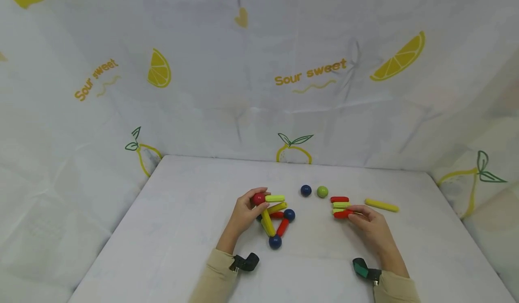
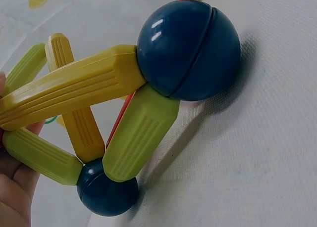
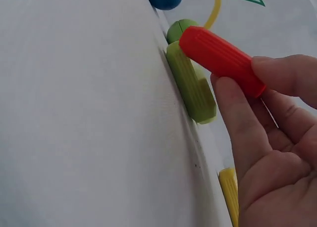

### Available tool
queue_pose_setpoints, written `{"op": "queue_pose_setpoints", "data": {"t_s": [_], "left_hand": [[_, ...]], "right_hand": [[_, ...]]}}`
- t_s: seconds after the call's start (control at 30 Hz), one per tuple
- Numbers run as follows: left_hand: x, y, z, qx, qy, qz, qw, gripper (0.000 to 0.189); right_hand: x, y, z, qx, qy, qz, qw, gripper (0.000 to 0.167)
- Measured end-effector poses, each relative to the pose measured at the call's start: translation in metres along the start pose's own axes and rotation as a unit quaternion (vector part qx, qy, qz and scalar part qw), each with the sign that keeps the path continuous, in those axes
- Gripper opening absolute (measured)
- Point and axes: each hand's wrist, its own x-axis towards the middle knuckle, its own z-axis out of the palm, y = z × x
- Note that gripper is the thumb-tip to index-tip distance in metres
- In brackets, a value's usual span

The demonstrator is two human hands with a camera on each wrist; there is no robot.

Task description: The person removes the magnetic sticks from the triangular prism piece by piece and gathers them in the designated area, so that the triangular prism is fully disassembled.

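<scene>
My left hand (image 1: 242, 213) grips a red ball (image 1: 258, 199) at the top of a frame of magnetic rods and balls. From that ball a light green rod (image 1: 275, 198) sticks out to the right, and yellow rods (image 2: 74, 88) slope down. Blue balls (image 1: 275, 242) form the lower corners, joined by red rods (image 1: 283, 227) and a green rod (image 2: 141, 133). In the left wrist view the red ball is mostly hidden. My right hand (image 1: 371, 226) pinches a red rod (image 3: 223, 59) between thumb and fingers, above a light green rod (image 3: 190, 83) on the table.
Behind the frame lie a loose blue ball (image 1: 306, 190) and a green ball (image 1: 322, 191). Another red rod (image 1: 339, 199) rests beside the light green rods, left of my right hand. Farther right is a yellow rod (image 1: 382, 204). A lemon-print cloth (image 1: 227, 127) hangs behind the table.
</scene>
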Motion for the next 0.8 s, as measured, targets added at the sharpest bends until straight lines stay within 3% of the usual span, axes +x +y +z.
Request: {"op": "queue_pose_setpoints", "data": {"t_s": [0.17,0.5,0.8], "left_hand": [[0.000,0.001,-0.001,-0.001,0.001,-0.005,1.0000,0.038],[0.000,0.001,-0.001,0.001,0.000,-0.015,0.9999,0.039],[-0.002,0.002,0.001,-0.001,0.003,-0.011,0.9999,0.039]], "right_hand": [[0.002,0.004,0.000,-0.016,0.004,0.006,0.9999,0.043],[0.004,0.010,0.004,-0.122,0.033,0.026,0.9916,0.036],[0.006,0.012,0.010,-0.144,0.056,0.020,0.9878,0.036]]}}
